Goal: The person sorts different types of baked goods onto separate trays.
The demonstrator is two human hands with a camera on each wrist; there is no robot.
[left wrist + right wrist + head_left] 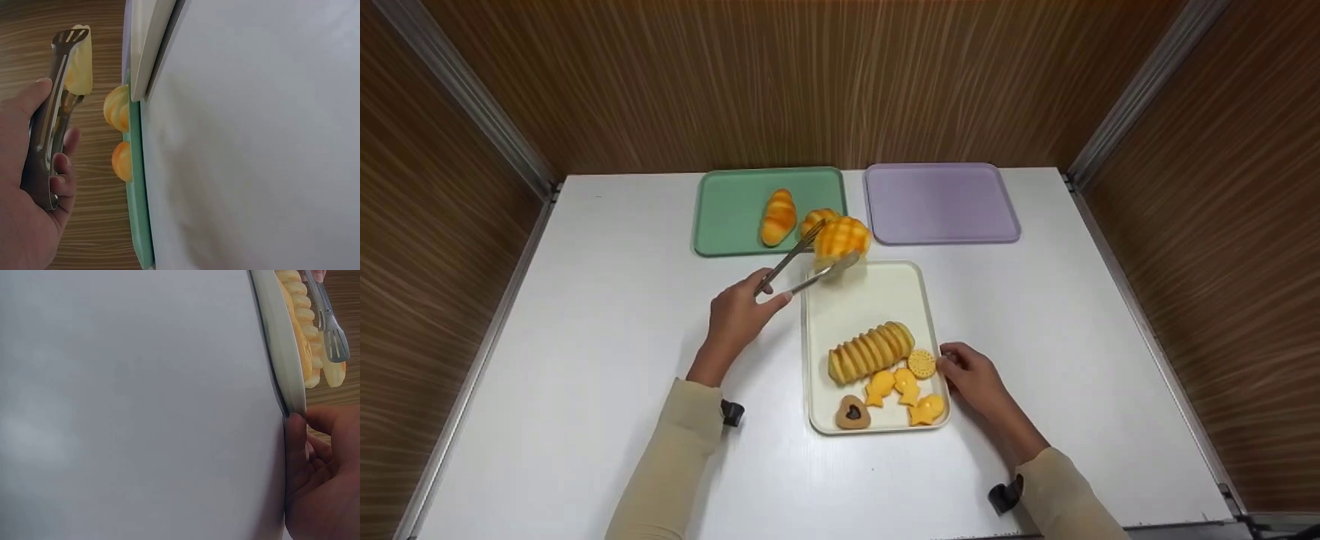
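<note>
My left hand (737, 313) grips metal tongs (42, 140), whose jaws clasp a round bun (842, 238) with a crisscross top. The bun hangs above the far end of a cream tray (859, 289), overlapping the green tray's (727, 214) near right corner in the head view. Along the cream tray's right rim, my right hand (323, 467) pinches the edge between thumb and fingers. On that tray lie a ridged loaf (871, 352), a round biscuit (922, 364), several yellow fish-shaped pieces (926, 410) and a heart-shaped cookie (853, 412).
A long bread roll (778, 217) and another roll (814, 217), partly hidden behind the tongs, rest on the green tray. Beside it at the back is a purple tray (943, 202). Wood-grain panels (810, 82) border the white table (607, 300) at the back and sides.
</note>
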